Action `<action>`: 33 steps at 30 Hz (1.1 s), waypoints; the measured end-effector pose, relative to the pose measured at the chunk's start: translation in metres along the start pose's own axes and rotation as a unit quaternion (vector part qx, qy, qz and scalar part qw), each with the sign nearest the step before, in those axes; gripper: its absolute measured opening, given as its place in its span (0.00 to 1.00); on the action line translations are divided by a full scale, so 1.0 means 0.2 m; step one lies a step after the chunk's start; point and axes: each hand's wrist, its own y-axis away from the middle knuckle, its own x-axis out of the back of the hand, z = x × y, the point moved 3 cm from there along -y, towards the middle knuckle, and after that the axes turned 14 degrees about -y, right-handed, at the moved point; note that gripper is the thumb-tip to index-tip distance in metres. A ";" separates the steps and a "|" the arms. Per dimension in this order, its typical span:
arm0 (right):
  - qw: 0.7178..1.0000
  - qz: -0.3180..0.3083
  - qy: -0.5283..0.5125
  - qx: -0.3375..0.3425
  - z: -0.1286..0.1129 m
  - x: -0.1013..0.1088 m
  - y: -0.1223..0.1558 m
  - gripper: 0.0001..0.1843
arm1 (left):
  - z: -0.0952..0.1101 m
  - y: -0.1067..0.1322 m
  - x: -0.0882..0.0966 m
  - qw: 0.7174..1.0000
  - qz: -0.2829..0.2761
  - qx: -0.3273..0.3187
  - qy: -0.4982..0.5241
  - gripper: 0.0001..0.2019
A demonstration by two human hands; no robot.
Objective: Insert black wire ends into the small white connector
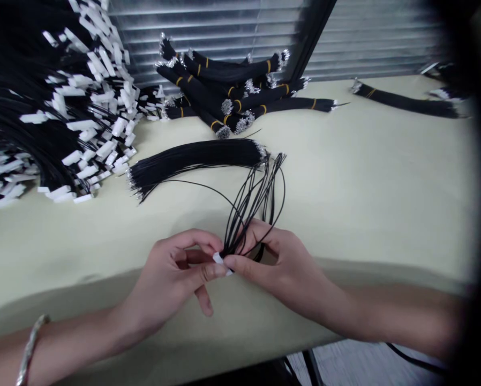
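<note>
A pale cream table (365,177) is filling most of the view, its near edge running just under the person's forearms. Behind it, grey window blinds (232,27) are hanging closed, crossed by a dark slanting frame (313,37). No boxes, trays or other containers are showing; everything is lying loose on the tabletop.

At the far left a big heap of finished black wires with white plugs (59,102) is spilling across the table. Near the blinds a pile of wire bundles tied with yellow bands (232,86) is lying criss-crossed, and one more tied bundle (405,101) is lying apart to the right. In the middle an untied sheaf of black wires (196,158) is resting flat, its bare metal tips pointing both ways.

The left hand (172,279) is pinching a small white plug (219,261) between thumb and forefinger, the other fingers curling loosely beneath. The right hand (280,262) is meeting it fingertip to fingertip, gripping the plug and the roots of a small fan of black wires (256,198). These wires are rising from the plug and looping away toward the sheaf, near its right end. The plug is sitting between the two hands, above the near edge of the table. A silver bracelet (31,348) is circling the left wrist.
</note>
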 end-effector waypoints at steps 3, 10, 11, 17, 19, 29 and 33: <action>1.000 -0.013 0.004 -0.024 0.00 0.00 -0.01 0.12 | 0.00 0.00 0.00 1.000 0.005 0.003 -0.010 0.07; 0.996 -0.064 -0.025 -0.061 -0.01 0.01 -0.02 0.12 | 0.01 0.00 0.00 1.000 0.007 0.002 -0.021 0.07; 0.995 -0.064 -0.029 -0.064 -0.01 0.02 -0.02 0.11 | 0.01 0.00 0.00 1.000 0.009 -0.001 -0.014 0.08; 0.997 -0.066 -0.025 0.014 -0.04 0.03 0.00 0.05 | -0.01 0.00 0.00 1.000 -0.001 -0.013 0.023 0.08; 0.998 -0.057 -0.028 0.027 -0.04 0.04 0.00 0.05 | -0.01 0.00 0.00 1.000 -0.003 -0.013 0.023 0.08; 0.995 -0.020 -0.051 0.080 -0.04 0.04 0.01 0.05 | 0.00 0.00 0.00 1.000 -0.015 -0.016 0.020 0.08; 0.997 -0.027 -0.026 0.070 -0.02 0.03 0.00 0.05 | 0.00 0.00 0.00 1.000 -0.011 -0.013 0.005 0.07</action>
